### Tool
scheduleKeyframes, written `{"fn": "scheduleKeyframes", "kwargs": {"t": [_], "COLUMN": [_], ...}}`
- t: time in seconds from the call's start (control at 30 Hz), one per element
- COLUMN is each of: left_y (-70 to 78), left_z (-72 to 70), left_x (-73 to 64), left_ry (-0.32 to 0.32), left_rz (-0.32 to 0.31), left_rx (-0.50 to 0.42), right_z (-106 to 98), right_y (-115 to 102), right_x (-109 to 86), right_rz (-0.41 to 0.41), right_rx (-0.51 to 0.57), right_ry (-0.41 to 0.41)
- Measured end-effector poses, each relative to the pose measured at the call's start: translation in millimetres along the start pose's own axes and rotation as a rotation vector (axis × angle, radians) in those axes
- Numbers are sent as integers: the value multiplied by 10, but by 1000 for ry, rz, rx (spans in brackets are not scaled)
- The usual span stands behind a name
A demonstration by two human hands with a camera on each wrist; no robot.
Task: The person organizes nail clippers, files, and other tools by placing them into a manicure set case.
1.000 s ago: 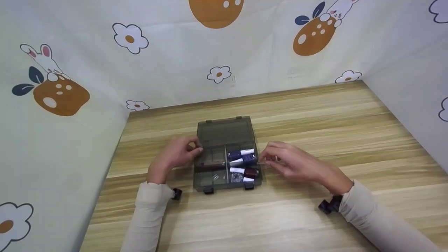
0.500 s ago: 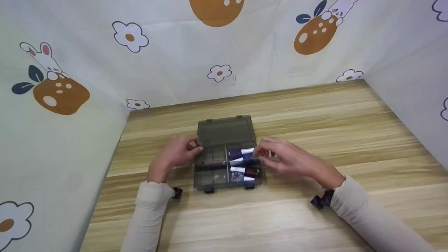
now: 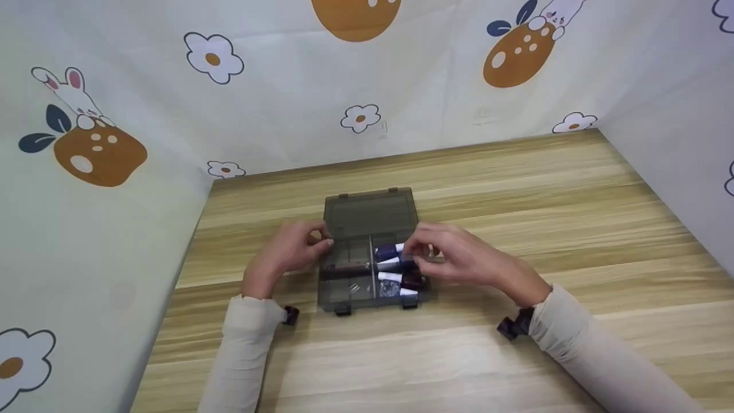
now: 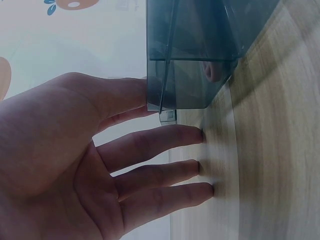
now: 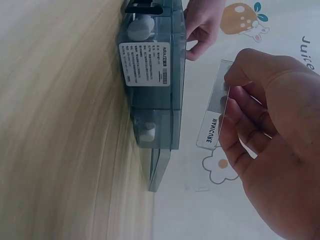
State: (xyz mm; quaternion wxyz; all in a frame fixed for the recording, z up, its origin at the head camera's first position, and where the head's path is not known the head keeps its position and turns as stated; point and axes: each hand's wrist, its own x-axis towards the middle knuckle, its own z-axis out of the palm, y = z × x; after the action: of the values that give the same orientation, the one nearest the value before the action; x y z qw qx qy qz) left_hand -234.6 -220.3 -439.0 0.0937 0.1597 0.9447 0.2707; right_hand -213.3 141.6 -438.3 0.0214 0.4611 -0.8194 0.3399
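Note:
A grey translucent divided storage box (image 3: 347,252) lies with its lid folded back. My left hand (image 3: 289,249) is at its left side, thumb and forefinger at the rim; its other fingers stretch down beside the wall (image 4: 165,142). My right hand (image 3: 459,255) hovers over the box's right side and pinches a thin clear plastic plate (image 5: 215,112) with a "MANICURE" label. Under that hand lie dark blue nail polish bottles (image 3: 387,252), partly hidden, a dark red bottle (image 3: 413,281) and a glittery silver one (image 3: 390,288). A dark, slim item (image 3: 347,268) lies in the left part.
The box's open lid (image 3: 370,212) rests toward the back on the wood-grain table (image 3: 516,189). Two black latches (image 3: 342,310) hang at the box's front. Patterned cloth walls (image 3: 287,103) enclose the table at the back and sides.
My right hand has moved left from beside the box to above its right compartments, carrying the clear plate over the bottles. The left hand has stayed at the rim.

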Motion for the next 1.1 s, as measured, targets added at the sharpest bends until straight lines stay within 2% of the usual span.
{"fn": "scheduleKeyframes", "kwargs": {"t": [0.13,0.33,0.63,0.83,1.1], "left_y": [8,15,-1,18,0], "left_z": [-3,-18,-9,-8,-9], "left_x": [1,-11,-3,18,18], "left_ry": [-8,-13,0,-10,-20], "left_rz": [-10,-3,3,-7,13], "left_rx": [7,28,62,34,-17], "right_z": [44,134,241,301,410], "right_y": [-28,-78,-152,-181,-254], "right_x": [59,118,227,281,383], "right_rz": [-45,-43,-110,-148,-177], "right_rx": [-7,-21,-59,-78,-115], "right_ry": [14,-6,-4,9,-7]}}
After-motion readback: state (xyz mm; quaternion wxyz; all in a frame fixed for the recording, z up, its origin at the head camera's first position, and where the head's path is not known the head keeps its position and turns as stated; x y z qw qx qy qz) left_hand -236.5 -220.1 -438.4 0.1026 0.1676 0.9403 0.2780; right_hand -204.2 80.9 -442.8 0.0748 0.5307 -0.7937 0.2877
